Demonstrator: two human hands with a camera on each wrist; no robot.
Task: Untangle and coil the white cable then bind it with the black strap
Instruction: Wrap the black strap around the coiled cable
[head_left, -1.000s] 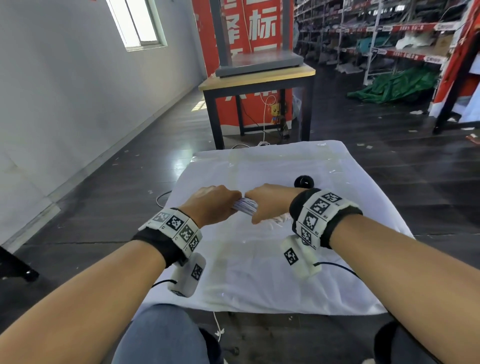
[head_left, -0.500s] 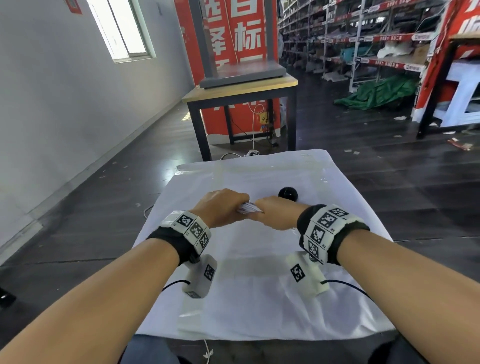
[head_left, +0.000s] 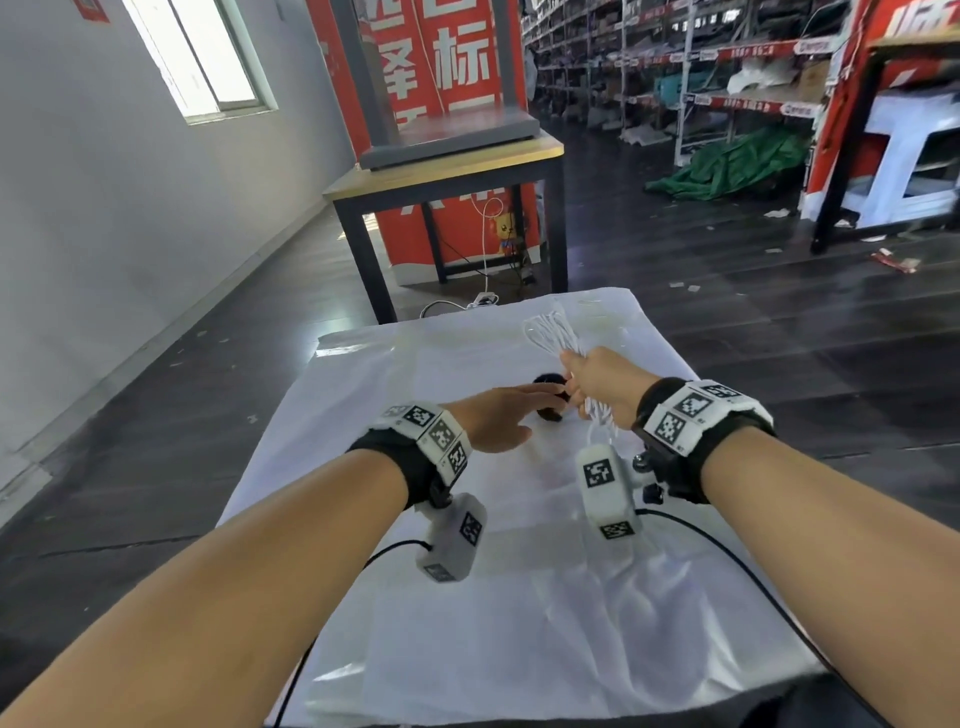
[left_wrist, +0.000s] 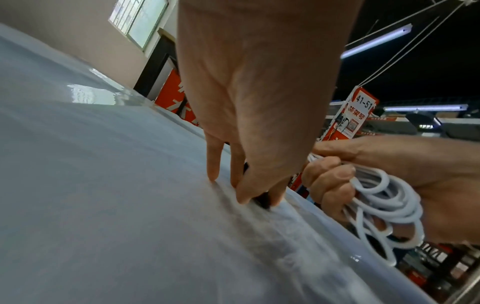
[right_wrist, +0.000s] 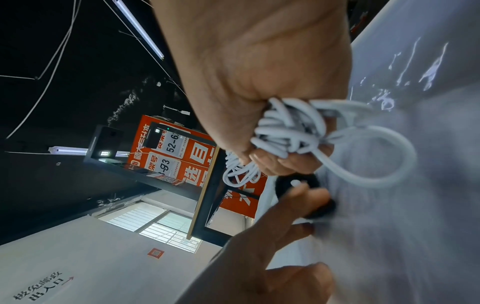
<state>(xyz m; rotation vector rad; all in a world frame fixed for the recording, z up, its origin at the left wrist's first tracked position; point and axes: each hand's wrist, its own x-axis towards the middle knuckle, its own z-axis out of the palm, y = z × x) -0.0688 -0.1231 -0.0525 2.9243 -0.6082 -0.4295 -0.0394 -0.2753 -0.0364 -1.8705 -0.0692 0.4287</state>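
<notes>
The right hand grips the coiled cable mid-bundle, above the table; springy loops could slip. The left hand's fingers pinch the light, limp strap.

Place: warehouse or stockroom | Evidence: long goods shelving with red label rails, far right; red numbered aisle sign; red banner with Chinese characters, far centre; tube lights on dark ceiling; dark littered floor; green tarp heaped by shelves.
</notes>
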